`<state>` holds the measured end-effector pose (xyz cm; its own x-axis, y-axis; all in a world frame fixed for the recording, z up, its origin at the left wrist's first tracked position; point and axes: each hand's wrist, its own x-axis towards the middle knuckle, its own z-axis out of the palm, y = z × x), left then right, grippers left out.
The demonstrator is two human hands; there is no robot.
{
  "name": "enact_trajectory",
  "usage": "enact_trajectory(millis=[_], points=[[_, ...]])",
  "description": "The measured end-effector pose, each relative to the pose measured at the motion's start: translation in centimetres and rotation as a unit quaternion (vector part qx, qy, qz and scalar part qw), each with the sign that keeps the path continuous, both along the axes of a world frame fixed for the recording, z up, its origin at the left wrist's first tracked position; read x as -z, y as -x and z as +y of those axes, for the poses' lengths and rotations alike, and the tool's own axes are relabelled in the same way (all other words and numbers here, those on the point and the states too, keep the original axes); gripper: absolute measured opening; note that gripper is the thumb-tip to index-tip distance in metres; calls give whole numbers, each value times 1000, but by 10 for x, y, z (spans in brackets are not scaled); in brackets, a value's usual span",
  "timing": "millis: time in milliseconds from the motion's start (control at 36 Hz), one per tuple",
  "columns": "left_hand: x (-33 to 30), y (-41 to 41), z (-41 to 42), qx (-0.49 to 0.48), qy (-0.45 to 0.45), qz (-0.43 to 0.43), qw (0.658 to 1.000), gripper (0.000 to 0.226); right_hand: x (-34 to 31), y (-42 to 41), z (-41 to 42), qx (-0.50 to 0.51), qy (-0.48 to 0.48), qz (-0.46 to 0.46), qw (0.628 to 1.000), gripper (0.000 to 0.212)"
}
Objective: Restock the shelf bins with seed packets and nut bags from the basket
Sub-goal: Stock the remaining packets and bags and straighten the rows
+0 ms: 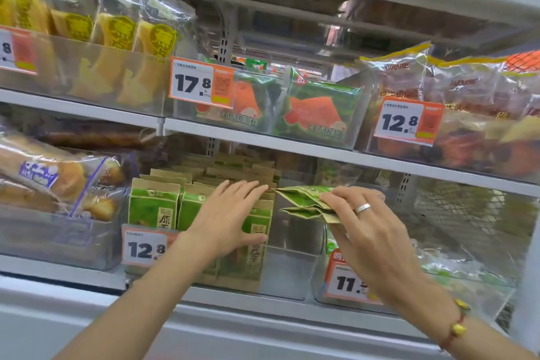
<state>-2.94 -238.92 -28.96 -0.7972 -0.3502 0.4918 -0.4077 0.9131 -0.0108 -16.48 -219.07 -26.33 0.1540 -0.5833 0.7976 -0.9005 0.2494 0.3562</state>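
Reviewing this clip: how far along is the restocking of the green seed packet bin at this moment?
Partly done. Done: the clear bin already holds rows of green seed packets on its left side. In hand: the left hand presses flat against the front packets, while the right hand grips a few more packets over the bin's bare right part. Left: placing those. The basket is out of view.

The single head camera is sitting close to the shelving, facing it and tilting slightly upward — the lower shelf edge (263,298) is running downhill toward 4 o'clock. Both forearms are entering from 6 o'clock, with the left hand (225,219) and right hand (371,231) near centre — no second view is sharing the scene.
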Motion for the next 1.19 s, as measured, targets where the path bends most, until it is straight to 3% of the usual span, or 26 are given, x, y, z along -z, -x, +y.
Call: enact_trajectory(millis=[389, 556, 667, 778, 889, 1000, 1111, 1194], points=[[15, 1, -6, 11, 1, 101, 995, 75, -4, -25, -23, 106, -51, -42, 992, 54], [15, 0, -8, 19, -3, 104, 994, 77, -13, -48, -26, 199, -139, -60, 968, 43], [14, -1, -10, 23, -10, 95, 995, 77, -19, -36, -44, 191, -161, -109, 962, 30], [14, -3, -11, 25, -15, 90, 996, 78, -15, -10, -66, 169, -209, -183, 946, 34], [16, -4, -12, 27, -16, 92, 995, 78, -5, 12, -85, 145, -216, -194, 946, 42], [18, -3, -14, 36, -23, 99, 994, 76, -9, 32, -109, 175, -225, -197, 938, 51], [20, -1, -16, 36, -24, 98, 994, 75, -13, 57, -142, 195, -270, -286, 899, 55], [23, -1, -17, 35, -26, 103, 994, 74, -9, 73, -170, 201, -266, -269, 904, 59]])
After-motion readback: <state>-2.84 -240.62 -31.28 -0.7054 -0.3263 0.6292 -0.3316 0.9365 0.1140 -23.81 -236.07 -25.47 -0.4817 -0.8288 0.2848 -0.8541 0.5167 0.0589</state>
